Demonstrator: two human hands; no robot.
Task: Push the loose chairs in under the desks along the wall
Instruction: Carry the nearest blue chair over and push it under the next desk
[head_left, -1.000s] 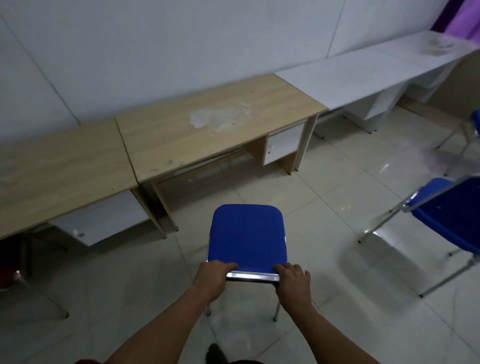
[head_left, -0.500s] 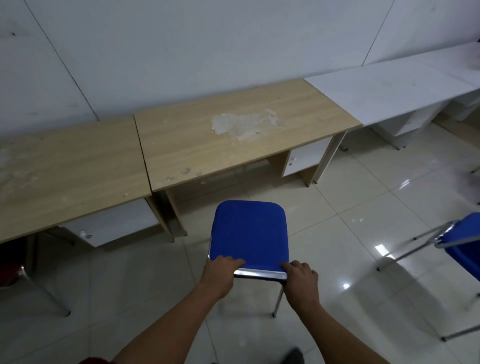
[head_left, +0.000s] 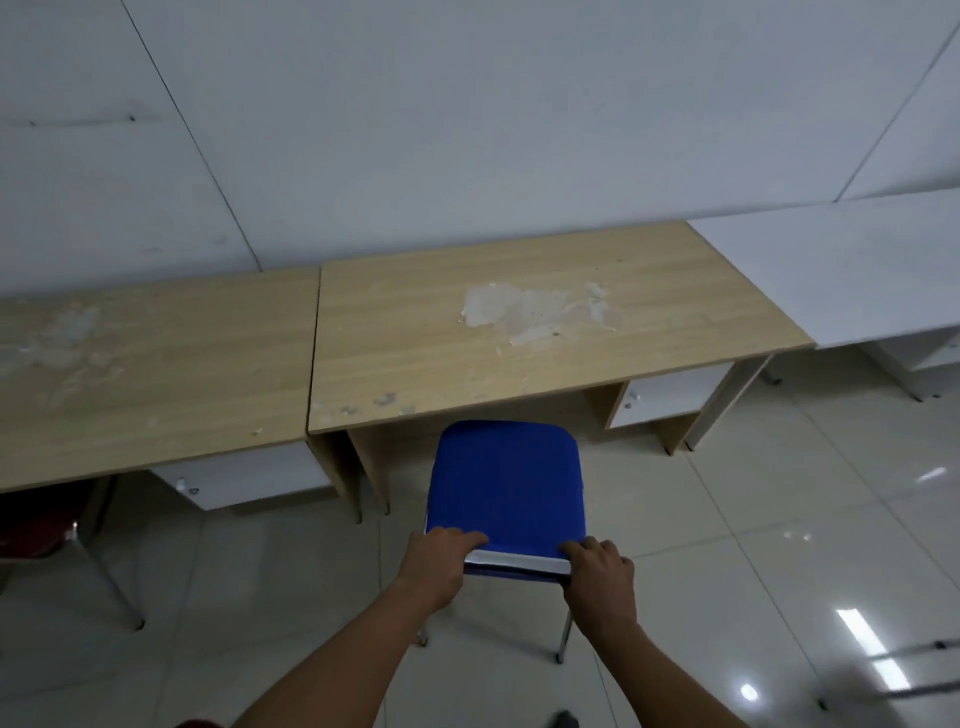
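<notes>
A blue padded chair (head_left: 506, 486) with a chrome frame stands on the tiled floor, its far edge reaching the front edge of the middle wooden desk (head_left: 540, 332). My left hand (head_left: 441, 558) grips the left end of the chair's top rail. My right hand (head_left: 600, 574) grips the right end. The gap under this desk lies straight ahead of the chair, between a wooden side panel on the left and a white drawer unit (head_left: 670, 395) on the right.
A second wooden desk (head_left: 145, 374) adjoins on the left, with a white drawer (head_left: 244, 475) and a dark red chair (head_left: 41, 530) partly beneath it. A white desk (head_left: 841, 275) continues to the right. Chrome legs of another chair (head_left: 919, 670) show at the lower right.
The chair has moved forward with both hands on it, from open floor up to the front edge of the middle desk. The view has closed in on the wall; the blue chair at right has left view.
</notes>
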